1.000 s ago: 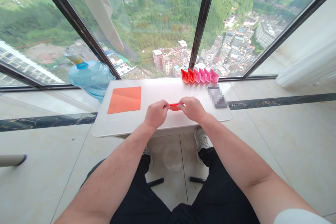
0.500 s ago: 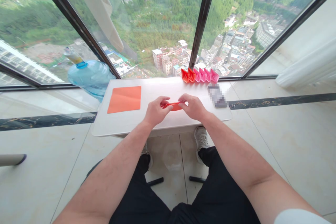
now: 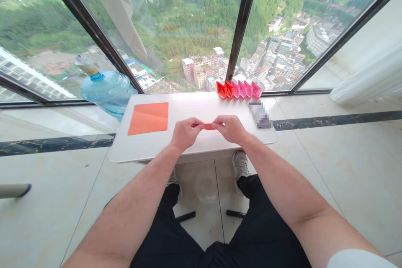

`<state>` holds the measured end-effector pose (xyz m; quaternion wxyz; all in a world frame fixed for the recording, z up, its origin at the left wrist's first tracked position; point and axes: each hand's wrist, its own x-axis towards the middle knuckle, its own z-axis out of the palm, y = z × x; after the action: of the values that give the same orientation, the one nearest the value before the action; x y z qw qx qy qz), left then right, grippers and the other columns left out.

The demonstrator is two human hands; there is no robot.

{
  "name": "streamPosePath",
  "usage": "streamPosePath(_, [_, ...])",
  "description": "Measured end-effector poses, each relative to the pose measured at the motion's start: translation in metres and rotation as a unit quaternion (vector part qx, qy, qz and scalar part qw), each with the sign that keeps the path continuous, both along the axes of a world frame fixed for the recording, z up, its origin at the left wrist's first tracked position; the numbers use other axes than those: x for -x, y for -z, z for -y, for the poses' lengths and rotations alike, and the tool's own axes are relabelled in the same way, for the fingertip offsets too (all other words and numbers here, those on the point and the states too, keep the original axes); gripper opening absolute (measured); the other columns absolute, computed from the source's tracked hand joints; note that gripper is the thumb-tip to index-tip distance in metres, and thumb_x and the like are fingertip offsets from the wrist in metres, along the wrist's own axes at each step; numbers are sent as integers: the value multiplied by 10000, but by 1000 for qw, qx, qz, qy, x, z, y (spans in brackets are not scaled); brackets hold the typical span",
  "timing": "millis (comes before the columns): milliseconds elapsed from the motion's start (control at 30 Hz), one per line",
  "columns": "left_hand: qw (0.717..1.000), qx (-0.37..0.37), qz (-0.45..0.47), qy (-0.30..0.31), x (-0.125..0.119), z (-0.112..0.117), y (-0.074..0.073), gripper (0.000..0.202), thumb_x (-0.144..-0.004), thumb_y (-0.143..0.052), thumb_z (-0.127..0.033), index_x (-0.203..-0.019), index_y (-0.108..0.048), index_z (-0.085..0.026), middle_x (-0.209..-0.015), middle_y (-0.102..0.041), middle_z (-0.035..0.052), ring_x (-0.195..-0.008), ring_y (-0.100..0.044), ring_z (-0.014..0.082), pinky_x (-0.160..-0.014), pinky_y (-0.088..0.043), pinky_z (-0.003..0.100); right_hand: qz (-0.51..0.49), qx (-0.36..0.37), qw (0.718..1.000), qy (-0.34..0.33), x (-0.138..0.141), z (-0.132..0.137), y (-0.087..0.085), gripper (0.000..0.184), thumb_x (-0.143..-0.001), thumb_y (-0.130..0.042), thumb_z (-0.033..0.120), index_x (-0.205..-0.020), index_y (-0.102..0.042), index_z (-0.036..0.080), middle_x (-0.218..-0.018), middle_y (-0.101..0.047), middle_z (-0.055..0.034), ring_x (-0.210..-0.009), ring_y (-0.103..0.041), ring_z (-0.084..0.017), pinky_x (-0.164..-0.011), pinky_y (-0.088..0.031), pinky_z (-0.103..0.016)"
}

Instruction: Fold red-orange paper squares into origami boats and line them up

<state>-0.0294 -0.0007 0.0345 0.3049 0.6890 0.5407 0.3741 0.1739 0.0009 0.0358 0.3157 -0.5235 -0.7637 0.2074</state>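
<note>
A folded orange paper strip [image 3: 208, 126] spans the gap between the left hand [image 3: 184, 133] and the right hand [image 3: 231, 129], its long axis running from grip to grip, each pinched closed upon one end, neither visibly nearer the middle.

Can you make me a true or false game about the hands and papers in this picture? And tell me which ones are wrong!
1. The left hand and the right hand both hold a small piece of orange paper. True.
2. A row of paper shapes stands along the far edge of the table. True.
3. Those paper shapes are all blue. False: some are red-orange and the others are pink.
4. An orange sheet lies on the table, to the left of the hands. True.
5. The right hand is touching the orange sheet. False: it is on the small piece of orange paper.
6. The table has a green top. False: the top is white.
</note>
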Motion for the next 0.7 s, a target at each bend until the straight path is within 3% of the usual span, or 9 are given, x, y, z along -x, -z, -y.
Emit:
streamPosePath(300, [999,20,30,25,4,-4,3,130,-770,-686,-319,-800,-751,-211,-777,-748,11,-724,-642,178,-690,-502,299,-42,1,999,0,0,1,-1,100,-838,-664,216,-820,-762,215,-769,-740,-3,-700,-625,-149,-701,-448,-270])
streamPosePath(433, [996,56,57,46,1,-5,5,241,-720,-746,-363,-899,-757,-202,-802,-747,17,-722,-645,176,-678,-502,295,-86,10,996,2,0,1,-1,94,-825,-673,244,-866,-752,213,-827,-749,-6,-732,-634,-151,-737,-470,-275])
streamPosePath(500, [995,67,55,54,0,-4,4,210,-719,-743,-358,-852,-757,-195,-759,-733,14,-693,-629,169,-656,-485,289,-92,22,995,-9,0,1,0,135,-801,-703,275,-911,-746,210,-858,-748,-5,-756,-634,-151,-742,-467,-272])
streamPosePath(567, [995,70,57,48,0,-4,3,154,-727,-726,-333,-783,-747,-191,-704,-711,6,-652,-600,156,-632,-464,281,-76,38,996,-14,-1,1,1,165,-771,-731,310,-894,-736,199,-804,-725,6,-718,-604,-143,-694,-442,-262])
streamPosePath(700, [995,58,64,43,2,-4,3,124,-728,-717,-309,-772,-748,-197,-688,-703,-3,-635,-575,146,-612,-443,274,-49,73,996,5,-3,-1,4,181,-775,-697,320,-672,-671,175,-568,-574,45,-577,-471,-109,-569,-340,-249])
